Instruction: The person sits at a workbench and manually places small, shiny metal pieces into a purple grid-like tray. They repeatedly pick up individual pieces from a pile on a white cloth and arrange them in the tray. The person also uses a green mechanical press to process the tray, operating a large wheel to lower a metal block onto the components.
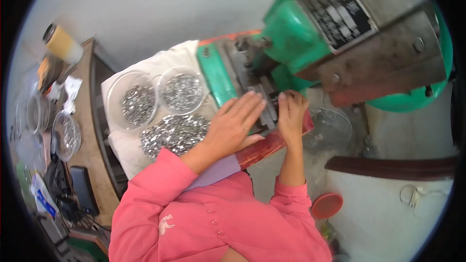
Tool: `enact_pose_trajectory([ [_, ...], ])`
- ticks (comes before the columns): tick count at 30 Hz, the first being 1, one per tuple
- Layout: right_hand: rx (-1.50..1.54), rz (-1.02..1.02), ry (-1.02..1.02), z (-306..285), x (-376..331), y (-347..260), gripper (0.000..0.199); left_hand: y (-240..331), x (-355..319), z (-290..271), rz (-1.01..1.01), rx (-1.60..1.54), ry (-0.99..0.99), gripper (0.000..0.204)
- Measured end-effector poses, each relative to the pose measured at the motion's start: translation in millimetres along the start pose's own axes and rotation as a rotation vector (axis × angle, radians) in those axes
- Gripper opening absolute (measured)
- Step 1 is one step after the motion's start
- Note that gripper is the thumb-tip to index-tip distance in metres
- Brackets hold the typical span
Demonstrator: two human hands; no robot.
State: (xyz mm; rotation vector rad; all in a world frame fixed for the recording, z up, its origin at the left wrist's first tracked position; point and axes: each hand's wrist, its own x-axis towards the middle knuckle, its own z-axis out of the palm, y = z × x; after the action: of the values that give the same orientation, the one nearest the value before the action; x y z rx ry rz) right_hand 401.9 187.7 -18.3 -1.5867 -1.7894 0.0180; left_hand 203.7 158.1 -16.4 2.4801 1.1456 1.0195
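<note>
A green bench press [296, 34] stands in front of me, with a grey metal die block [264, 106] on its bed. My left hand [235, 121] lies over the near left side of the block, its fingers stretched out and fingertips touching the metal. At the block's right side, my right hand [291, 114] has its fingers bent and pressed together. Whatever it may pinch is hidden. Left of my left hand, a heap of small shiny metal pieces [174, 133] lies on a pale cloth [119, 143]. Behind the heap, two clear round tubs hold similar pieces: a left tub [115, 111] and a right tub [160, 75].
A red-painted board [262, 150] edges the bench before me. On the far-left wooden table [92, 116] are a bowl [60, 150] of metal pieces, a yellowish bottle [65, 43] and a black case [83, 189]. A red round lid [326, 205] lies low on the right.
</note>
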Motion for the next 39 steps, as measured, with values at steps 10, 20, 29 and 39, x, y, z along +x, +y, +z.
enact_pose_trajectory([
  [10,0.525,0.306,-0.29,0.9,2.1,37.4,0.032,-4.8,6.3,5.4,0.107,0.132,-0.027,0.075],
  [20,0.647,0.357,-0.372,-5.5,4.3,55.5,0.032,-4.0,13.9,10.7,0.14,0.214,0.099,0.064],
  [29,0.147,0.023,-0.304,-44.1,-41.0,-17.2,0.022,-7.5,12.8,20.4,0.154,0.204,0.211,0.038],
  [39,-0.141,-0.146,-0.233,-38.6,-57.8,-25.3,0.026,-1.6,11.3,21.3,0.185,0.232,0.237,0.03],
])
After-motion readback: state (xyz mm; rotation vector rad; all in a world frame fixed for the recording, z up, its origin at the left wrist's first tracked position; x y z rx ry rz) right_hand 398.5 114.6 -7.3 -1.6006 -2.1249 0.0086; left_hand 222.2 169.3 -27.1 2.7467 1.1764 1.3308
